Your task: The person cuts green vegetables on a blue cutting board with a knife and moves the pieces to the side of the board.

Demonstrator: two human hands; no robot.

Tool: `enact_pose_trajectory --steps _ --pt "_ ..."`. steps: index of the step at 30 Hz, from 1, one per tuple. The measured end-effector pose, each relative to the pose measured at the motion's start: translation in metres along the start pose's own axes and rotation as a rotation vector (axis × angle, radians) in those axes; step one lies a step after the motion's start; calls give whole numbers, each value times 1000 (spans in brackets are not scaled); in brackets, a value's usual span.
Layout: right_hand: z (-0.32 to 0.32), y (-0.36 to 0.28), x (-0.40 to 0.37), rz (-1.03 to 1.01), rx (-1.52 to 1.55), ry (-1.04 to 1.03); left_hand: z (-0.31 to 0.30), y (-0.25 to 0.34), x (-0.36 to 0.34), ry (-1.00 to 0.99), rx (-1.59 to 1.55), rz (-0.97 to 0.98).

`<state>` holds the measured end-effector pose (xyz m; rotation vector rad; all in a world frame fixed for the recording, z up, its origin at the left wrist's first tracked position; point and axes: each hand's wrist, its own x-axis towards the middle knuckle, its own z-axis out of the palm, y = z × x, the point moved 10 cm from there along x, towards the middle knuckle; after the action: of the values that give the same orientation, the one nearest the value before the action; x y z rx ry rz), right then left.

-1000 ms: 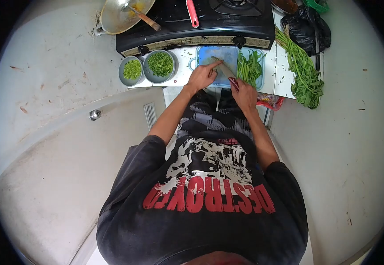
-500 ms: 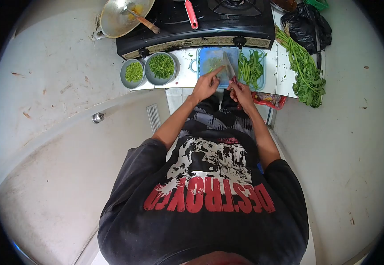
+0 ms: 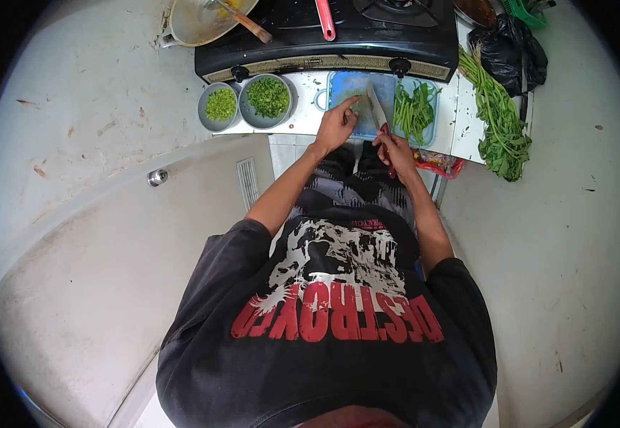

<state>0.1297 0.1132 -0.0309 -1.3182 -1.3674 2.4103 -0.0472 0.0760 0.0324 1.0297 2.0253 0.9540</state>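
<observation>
You wear a faded charcoal T-shirt (image 3: 324,385) with short sleeves, the left sleeve (image 3: 228,250) at 9 o'clock of the chest and the right sleeve (image 3: 460,285) at 3 o'clock. On the chest is a rough white graphic (image 3: 331,257). At its 6 o'clock, red block letters (image 3: 338,317) read "DESTROYED", upside down in this view. At the shirt's 12 o'clock your legs show a black-and-grey zigzag cloth (image 3: 342,187). Both forearms are bare, as are your left grip (image 3: 335,128) and right grip (image 3: 395,150).
</observation>
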Motion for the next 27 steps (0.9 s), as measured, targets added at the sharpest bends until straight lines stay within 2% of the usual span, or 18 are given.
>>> enact_pose_trajectory --steps 3,5,7,11,14,19,27 --pt "-3 -3 -2 -21 -48 14 -16 -1 -7 215 86 150" --pt "-6 -4 -3 -29 -109 28 -21 -17 -13 276 70 123" --pt "-7 -24 -9 -207 -361 117 -29 -15 -20 363 126 142" --pt "2 -42 -18 -535 -1008 289 -27 -5 -18 336 191 174" --pt "12 -42 -18 -491 -1078 223 -19 -10 -8 293 140 154" --pt "27 -46 -18 -504 -1141 226 -11 -23 0 282 91 74" --pt "34 -42 -10 -515 -1174 253 -12 -15 -1 332 134 153"
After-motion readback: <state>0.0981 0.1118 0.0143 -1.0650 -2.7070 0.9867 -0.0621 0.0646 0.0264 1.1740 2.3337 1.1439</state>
